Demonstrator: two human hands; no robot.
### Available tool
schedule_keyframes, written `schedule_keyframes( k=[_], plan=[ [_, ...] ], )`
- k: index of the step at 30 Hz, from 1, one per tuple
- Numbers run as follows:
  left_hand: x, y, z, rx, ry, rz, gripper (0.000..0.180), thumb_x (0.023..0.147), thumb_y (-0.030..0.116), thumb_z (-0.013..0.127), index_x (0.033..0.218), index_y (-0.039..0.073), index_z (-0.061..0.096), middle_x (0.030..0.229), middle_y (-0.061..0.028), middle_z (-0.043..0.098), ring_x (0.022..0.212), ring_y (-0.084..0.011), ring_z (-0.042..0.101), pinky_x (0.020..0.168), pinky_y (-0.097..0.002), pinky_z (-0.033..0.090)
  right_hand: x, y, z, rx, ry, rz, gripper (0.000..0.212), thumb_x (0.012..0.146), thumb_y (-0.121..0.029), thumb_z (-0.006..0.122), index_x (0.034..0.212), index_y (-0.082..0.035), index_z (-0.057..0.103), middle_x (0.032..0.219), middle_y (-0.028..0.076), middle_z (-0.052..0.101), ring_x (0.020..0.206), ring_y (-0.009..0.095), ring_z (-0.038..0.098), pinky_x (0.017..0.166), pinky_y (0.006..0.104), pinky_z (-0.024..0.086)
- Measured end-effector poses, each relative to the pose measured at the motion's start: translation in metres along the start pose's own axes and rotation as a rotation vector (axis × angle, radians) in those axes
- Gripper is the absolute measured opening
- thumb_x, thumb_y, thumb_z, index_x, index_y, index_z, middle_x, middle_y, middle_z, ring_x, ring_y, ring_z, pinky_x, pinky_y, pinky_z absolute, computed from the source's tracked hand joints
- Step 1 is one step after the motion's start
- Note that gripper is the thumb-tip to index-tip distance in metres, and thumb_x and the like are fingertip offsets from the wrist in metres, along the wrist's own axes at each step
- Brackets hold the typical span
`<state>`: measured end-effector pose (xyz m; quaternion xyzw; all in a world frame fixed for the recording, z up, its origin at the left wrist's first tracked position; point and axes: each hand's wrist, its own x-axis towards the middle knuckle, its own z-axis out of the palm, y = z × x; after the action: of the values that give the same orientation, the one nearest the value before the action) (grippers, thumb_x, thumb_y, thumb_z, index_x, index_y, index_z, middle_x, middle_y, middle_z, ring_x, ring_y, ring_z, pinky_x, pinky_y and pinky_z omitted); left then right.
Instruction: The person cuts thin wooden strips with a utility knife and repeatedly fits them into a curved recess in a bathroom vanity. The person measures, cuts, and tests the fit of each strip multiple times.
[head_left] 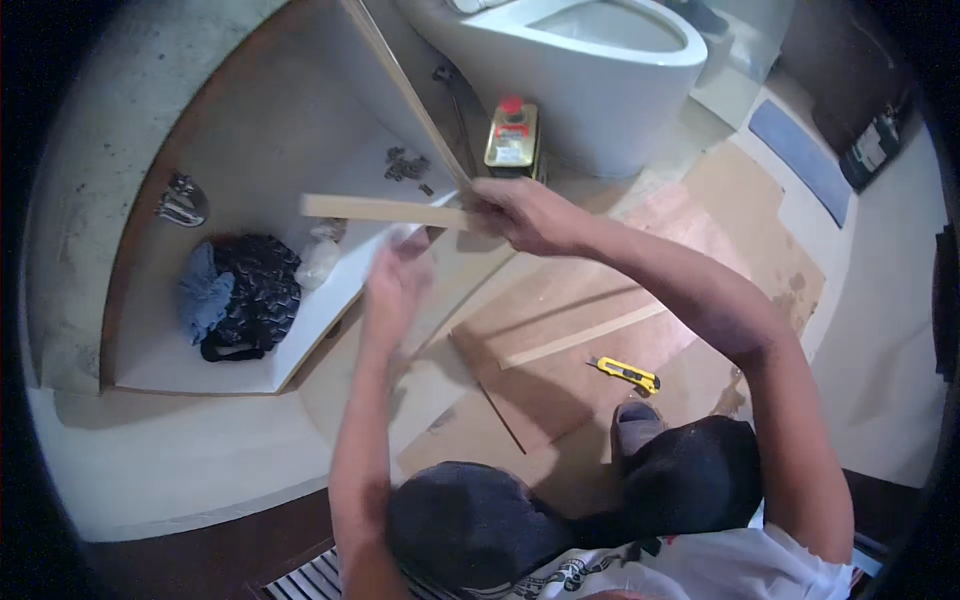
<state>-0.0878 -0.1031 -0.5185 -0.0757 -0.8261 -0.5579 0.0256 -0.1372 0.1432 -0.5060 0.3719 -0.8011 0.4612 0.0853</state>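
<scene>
My right hand is closed round the right end of a pale wooden strip. The strip lies roughly level across the front of an open white cabinet. Just below it is my left hand, raised and smeared by motion. Its fingers are too blurred to read, and I cannot tell whether it touches the strip. On the brown board lies a yellow utility knife, in front of my foot. A second thin pale strip rests on that board.
Inside the cabinet sit a black quilted bag, a blue cloth, a clear plastic bag and small metal parts. A gold can with a red cap stands by the white toilet. A blue mat lies at right.
</scene>
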Motion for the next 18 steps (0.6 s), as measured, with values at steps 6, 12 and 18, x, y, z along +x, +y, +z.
schedule_keyframes(
  k=[6, 12, 18],
  plan=[
    [0.148, 0.125, -0.028, -0.176, 0.392, 0.181, 0.034, 0.096, 0.022, 0.055, 0.120, -0.001, 0.052, 0.103, -0.0113, 0.063, 0.085, -0.0185, 0.065, 0.066, -0.0307, 0.055, 0.107, -0.006, 0.019, 0.615, 0.173, 0.274, 0.016, 0.084, -0.011, 0.063, 0.095, 0.001, 0.058, 0.075, 0.006, 0.061, 0.069, 0.012, 0.059, 0.064, 0.0301, 0.048],
    [0.177, 0.147, -0.017, 0.395, 0.038, 0.101, 0.030, 0.095, 0.023, 0.055, 0.113, -0.002, 0.056, 0.104, -0.0122, 0.063, 0.085, -0.0174, 0.065, 0.067, -0.0302, 0.056, 0.098, 0.070, 0.070, 0.496, 0.668, 0.279, 0.015, 0.082, -0.011, 0.064, 0.090, 0.001, 0.065, 0.073, 0.010, 0.065, 0.067, 0.016, 0.063, 0.064, 0.0313, 0.050],
    [0.234, 0.155, -0.020, 0.103, 0.069, 0.109, 0.030, 0.095, 0.021, 0.057, 0.107, -0.005, 0.055, 0.097, -0.0114, 0.061, 0.088, -0.0212, 0.065, 0.071, -0.0307, 0.060, 0.129, 0.076, 0.071, 0.674, 0.782, 0.269, 0.020, 0.085, -0.012, 0.064, 0.099, 0.002, 0.064, 0.078, 0.010, 0.065, 0.071, 0.016, 0.061, 0.067, 0.0295, 0.049]
  ],
)
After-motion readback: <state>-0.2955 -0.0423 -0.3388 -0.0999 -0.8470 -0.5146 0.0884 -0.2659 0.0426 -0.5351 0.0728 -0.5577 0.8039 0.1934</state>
